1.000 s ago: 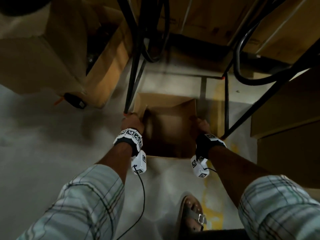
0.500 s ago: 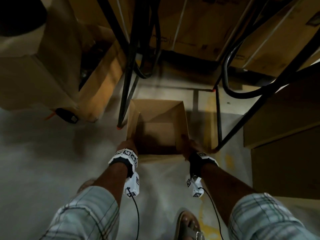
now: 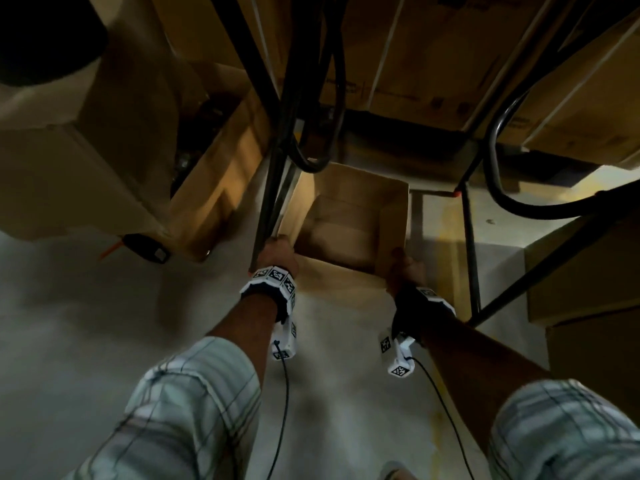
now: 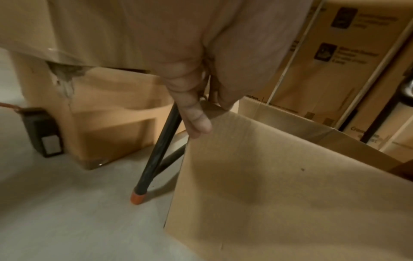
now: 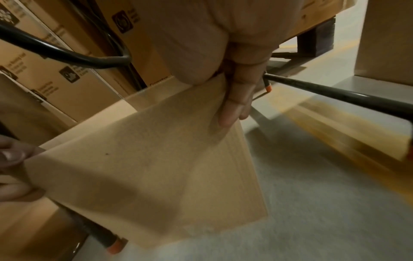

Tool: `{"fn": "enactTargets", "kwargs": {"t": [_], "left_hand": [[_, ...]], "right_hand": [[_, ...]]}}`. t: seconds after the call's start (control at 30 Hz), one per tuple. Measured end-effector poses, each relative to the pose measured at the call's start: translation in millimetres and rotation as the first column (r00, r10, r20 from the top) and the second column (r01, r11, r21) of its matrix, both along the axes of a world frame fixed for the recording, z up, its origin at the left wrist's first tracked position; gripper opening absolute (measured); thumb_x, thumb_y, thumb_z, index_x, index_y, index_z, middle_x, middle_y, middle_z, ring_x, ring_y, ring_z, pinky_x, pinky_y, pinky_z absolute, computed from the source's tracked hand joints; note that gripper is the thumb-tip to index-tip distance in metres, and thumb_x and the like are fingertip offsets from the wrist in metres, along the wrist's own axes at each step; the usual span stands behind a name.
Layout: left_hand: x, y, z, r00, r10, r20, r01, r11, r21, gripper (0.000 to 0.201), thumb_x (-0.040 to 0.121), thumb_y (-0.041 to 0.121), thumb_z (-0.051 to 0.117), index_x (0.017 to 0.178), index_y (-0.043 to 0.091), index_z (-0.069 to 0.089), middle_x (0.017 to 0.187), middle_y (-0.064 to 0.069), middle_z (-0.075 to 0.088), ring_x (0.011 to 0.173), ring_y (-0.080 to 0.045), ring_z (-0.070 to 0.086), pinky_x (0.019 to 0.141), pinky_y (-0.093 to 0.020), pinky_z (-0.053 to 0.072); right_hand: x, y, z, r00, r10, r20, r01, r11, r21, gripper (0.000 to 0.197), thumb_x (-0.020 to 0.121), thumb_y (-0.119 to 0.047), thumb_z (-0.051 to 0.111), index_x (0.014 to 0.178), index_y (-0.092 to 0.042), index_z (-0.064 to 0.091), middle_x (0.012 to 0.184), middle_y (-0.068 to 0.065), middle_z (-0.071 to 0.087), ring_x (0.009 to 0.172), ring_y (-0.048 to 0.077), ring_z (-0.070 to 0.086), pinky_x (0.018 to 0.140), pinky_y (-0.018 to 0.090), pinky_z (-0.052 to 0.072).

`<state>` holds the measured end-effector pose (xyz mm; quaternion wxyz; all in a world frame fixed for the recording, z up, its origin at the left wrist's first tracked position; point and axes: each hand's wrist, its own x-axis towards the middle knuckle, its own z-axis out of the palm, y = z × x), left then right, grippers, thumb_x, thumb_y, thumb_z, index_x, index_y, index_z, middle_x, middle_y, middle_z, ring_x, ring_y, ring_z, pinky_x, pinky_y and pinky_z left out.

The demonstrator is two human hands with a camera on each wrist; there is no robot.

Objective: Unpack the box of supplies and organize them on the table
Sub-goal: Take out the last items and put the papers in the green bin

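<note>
Left hand [image 3: 280,251] clamps the near-left corner of the open cardboard box [image 3: 349,216], fingers down the outside; right hand [image 3: 405,268] pinches the near-right corner likewise. The box sits low among black table legs [image 4: 156,148], stacked cartons [image 3: 429,53] behind it, and looks empty inside. Best keep it level and steer it between those legs, not snagging a corner.

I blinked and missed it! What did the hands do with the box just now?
The open brown cardboard box came up off the floor between the black table legs. The left hand and right hand kept gripping its near corners throughout.
</note>
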<state>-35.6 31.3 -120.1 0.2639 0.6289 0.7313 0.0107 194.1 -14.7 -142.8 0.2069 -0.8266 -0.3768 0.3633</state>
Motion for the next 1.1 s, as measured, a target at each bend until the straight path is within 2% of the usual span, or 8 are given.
{"fn": "enactTargets", "kwargs": {"t": [0.13,0.33,0.43,0.53,0.67,0.77,0.93,1.1], "left_hand": [[-3,5,-9,0.999,-0.037,-0.001,0.037,0.999,0.009,0.031,0.096,0.011,0.041,0.121,-0.003,0.052,0.126,-0.026,0.054,0.118,-0.043,0.053,0.098,-0.046,0.043],[-8,-18,34,0.993,-0.121,0.005,0.121,0.989,0.087,0.036,0.097,0.018,0.045,0.129,0.004,0.048,0.131,-0.025,0.051,0.117,-0.041,0.053,0.096,-0.043,0.043],[-2,-38,90,0.978,-0.199,0.057,0.193,0.977,0.093,0.046,0.097,0.024,0.046,0.141,0.008,0.042,0.139,-0.021,0.048,0.128,-0.037,0.046,0.106,-0.040,0.039],[4,-64,165,0.969,-0.236,0.078,0.219,0.958,0.185,0.050,0.097,0.027,0.047,0.143,0.011,0.040,0.144,-0.016,0.046,0.131,-0.033,0.045,0.109,-0.038,0.036],[14,-121,259,0.959,-0.282,0.025,0.260,0.912,0.317,0.034,0.096,0.025,0.046,0.128,0.012,0.052,0.125,-0.017,0.061,0.114,-0.035,0.057,0.092,-0.036,0.044],[17,-168,317,0.953,-0.301,0.034,0.263,0.878,0.400,0.033,0.096,0.022,0.046,0.128,0.014,0.054,0.122,-0.016,0.063,0.113,-0.034,0.058,0.090,-0.035,0.045],[21,-208,390,0.941,-0.329,0.083,0.227,0.793,0.566,0.036,0.095,0.024,0.049,0.129,0.015,0.054,0.125,-0.007,0.064,0.118,-0.027,0.057,0.097,-0.040,0.047],[32,-188,443,0.888,-0.441,0.128,0.223,0.657,0.720,0.032,0.095,0.025,0.050,0.125,0.018,0.057,0.120,-0.002,0.066,0.112,-0.018,0.060,0.095,-0.037,0.050]], "right_hand": [[2,7,5,0.964,0.187,0.187,-0.179,0.982,-0.057,0.043,0.097,-0.015,0.034,0.138,-0.019,0.046,0.119,0.025,0.059,0.106,0.042,0.059,0.090,0.049,0.050],[5,-19,44,0.857,0.331,0.396,-0.318,0.943,-0.100,0.047,0.097,-0.039,0.039,0.142,-0.027,0.035,0.135,0.020,0.043,0.120,0.039,0.046,0.093,0.045,0.044],[4,-39,99,0.809,0.378,0.450,-0.386,0.919,-0.080,0.047,0.096,-0.043,0.038,0.141,-0.029,0.037,0.147,0.013,0.032,0.131,0.035,0.033,0.099,0.046,0.041],[2,-63,168,0.708,0.432,0.558,-0.523,0.852,0.003,0.044,0.096,-0.037,0.042,0.137,-0.024,0.042,0.145,0.013,0.035,0.129,0.033,0.035,0.100,0.045,0.043],[1,-107,257,0.639,0.437,0.633,-0.619,0.781,0.086,0.038,0.092,-0.023,0.046,0.129,-0.016,0.050,0.140,0.014,0.040,0.132,0.033,0.033,0.103,0.043,0.041],[-2,-146,316,0.593,0.380,0.710,-0.684,0.703,0.195,0.031,0.089,-0.025,0.049,0.118,-0.016,0.056,0.125,0.010,0.050,0.120,0.029,0.043,0.091,0.042,0.049],[-10,-192,397,0.610,0.254,0.751,-0.721,0.570,0.393,0.029,0.091,-0.028,0.050,0.114,-0.015,0.062,0.121,0.005,0.056,0.115,0.026,0.046,0.083,0.041,0.051],[-3,-178,441,0.628,0.161,0.761,-0.726,0.473,0.499,0.024,0.091,-0.030,0.052,0.110,-0.021,0.062,0.117,-0.001,0.057,0.110,0.020,0.049,0.083,0.034,0.050]]}}
